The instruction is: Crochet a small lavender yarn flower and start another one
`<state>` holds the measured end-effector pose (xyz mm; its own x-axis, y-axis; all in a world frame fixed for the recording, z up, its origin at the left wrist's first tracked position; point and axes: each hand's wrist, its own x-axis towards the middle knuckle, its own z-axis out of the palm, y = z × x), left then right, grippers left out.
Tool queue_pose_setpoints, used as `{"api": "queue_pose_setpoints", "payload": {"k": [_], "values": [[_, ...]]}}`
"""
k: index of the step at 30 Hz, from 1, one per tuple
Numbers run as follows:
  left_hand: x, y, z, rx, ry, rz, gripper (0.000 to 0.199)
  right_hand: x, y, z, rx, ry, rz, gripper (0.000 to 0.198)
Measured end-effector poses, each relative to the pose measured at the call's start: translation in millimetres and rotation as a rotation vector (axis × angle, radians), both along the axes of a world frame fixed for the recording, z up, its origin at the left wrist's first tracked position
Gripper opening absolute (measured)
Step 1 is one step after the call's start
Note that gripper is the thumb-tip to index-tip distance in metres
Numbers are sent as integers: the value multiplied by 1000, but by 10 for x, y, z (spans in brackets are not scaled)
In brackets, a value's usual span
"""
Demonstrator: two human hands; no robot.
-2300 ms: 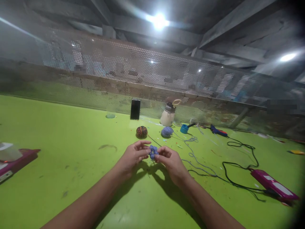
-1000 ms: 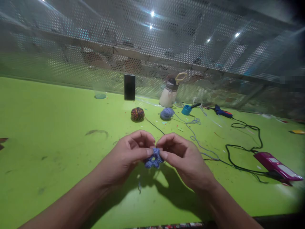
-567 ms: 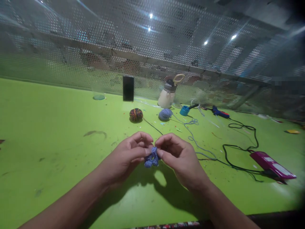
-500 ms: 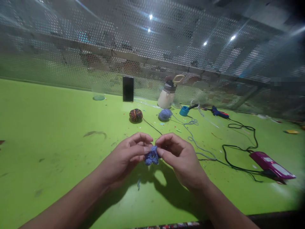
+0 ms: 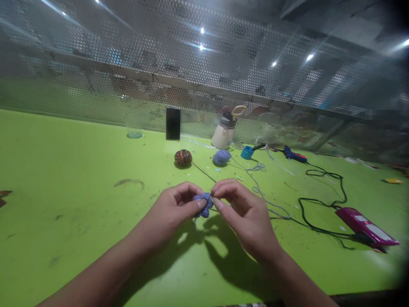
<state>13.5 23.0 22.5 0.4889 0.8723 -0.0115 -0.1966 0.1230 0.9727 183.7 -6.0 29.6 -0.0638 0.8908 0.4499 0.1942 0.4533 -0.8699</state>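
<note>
Between my hands is a small blue crocheted piece (image 5: 206, 209) with rounded, petal-like lobes, held above the table. My left hand (image 5: 171, 209) is closed, with thumb and fingers pinching its left side. At the right edge of the piece, the thumb and fingertips of my right hand (image 5: 247, 211) are pinched together. What lies exactly between those right fingertips is partly hidden. Beyond the hands sit a blue yarn ball (image 5: 221, 157) and a dark multicoloured yarn ball (image 5: 183, 158), whose strand runs toward my right hand.
Across the green table (image 5: 79, 179) stand a phone (image 5: 173, 123), a clear cup (image 5: 134, 134) and a pale bottle (image 5: 223, 135). A blue tape roll (image 5: 247, 152) and a glue gun (image 5: 295, 154) lie to the right. The gun's black cord loops toward a magenta power strip (image 5: 366, 226).
The crocheted piece has turned in my fingers, its lobes now facing differently. My left thumb lies further over it, and my right fingertips have shifted to its edge. The view has tilted slightly upward.
</note>
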Motion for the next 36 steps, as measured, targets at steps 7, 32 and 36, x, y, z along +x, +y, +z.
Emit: {"api": "queue_pose_setpoints", "payload": {"k": [7, 32, 36], "values": [[60, -53, 63, 70, 60, 111, 15, -69, -57, 29, 164, -291, -144, 14], [32, -21, 19, -358, -265, -15, 3, -34, -20, 31, -265, 73, 40, 14], [48, -38, 31, -374, -291, -20, 3, -48, -17, 21, -195, 39, 35, 14]]}}
